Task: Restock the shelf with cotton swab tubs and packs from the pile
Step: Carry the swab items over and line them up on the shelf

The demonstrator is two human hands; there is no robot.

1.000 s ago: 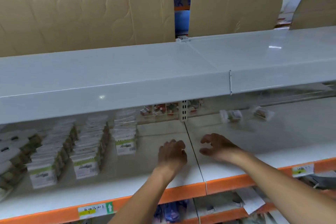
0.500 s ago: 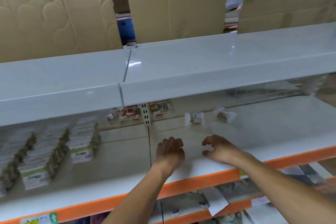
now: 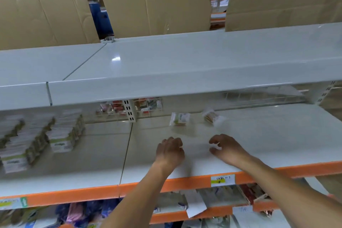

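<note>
Both of my hands hover over the white shelf (image 3: 277,135) with the orange front edge. My left hand (image 3: 170,151) has loosely curled fingers and holds nothing. My right hand (image 3: 224,149) is beside it, fingers also loosely curled and empty. Two small cotton swab packs lie loose further back on the shelf: a white-green pack (image 3: 179,119) and a clear pack of swabs (image 3: 212,116), both beyond my fingertips. Rows of white-green packs (image 3: 63,135) stand on the left part of the shelf.
A white upper shelf (image 3: 185,65) overhangs the working shelf. Cardboard sheets (image 3: 157,0) stand behind it. A wire rack with small red-white goods (image 3: 118,108) sits at the shelf's back. A yellow price label (image 3: 222,180) is on the orange edge. Lower shelves hold mixed items.
The view has shifted to the right along the shelf, so the rows of packs sit further left. Both hands keep the same empty, loosely curled pose over the shelf.
</note>
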